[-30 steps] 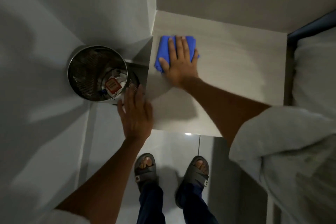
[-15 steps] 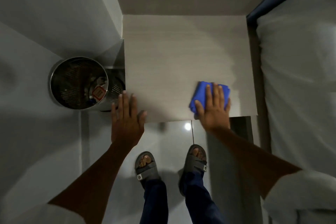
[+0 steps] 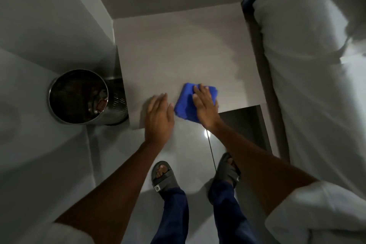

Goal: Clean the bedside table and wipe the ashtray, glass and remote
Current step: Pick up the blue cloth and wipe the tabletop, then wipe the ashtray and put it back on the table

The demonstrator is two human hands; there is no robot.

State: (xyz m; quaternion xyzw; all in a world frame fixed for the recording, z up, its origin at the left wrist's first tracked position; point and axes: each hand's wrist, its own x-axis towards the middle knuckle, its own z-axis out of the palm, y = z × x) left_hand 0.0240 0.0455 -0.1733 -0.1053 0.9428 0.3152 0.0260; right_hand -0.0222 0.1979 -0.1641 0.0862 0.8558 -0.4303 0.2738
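Bedside table (image 3: 178, 49) top sits between bin and bed. My right hand (image 3: 206, 107) lies flat, fingers spread, pressing a folded blue cloth (image 3: 185, 103) at the table's front edge. My left hand (image 3: 159, 117) is flat, fingers extended, gripping nothing, just beside the cloth. Metal bin (image 3: 79, 96) left, bed (image 3: 316, 77) right.

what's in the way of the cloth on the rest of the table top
Nothing visible. The right hand presses flat on the blue cloth near the front edge of the bedside table, and the surface behind it is bare up to the wall. The left hand rests just left of the cloth, at the front edge.
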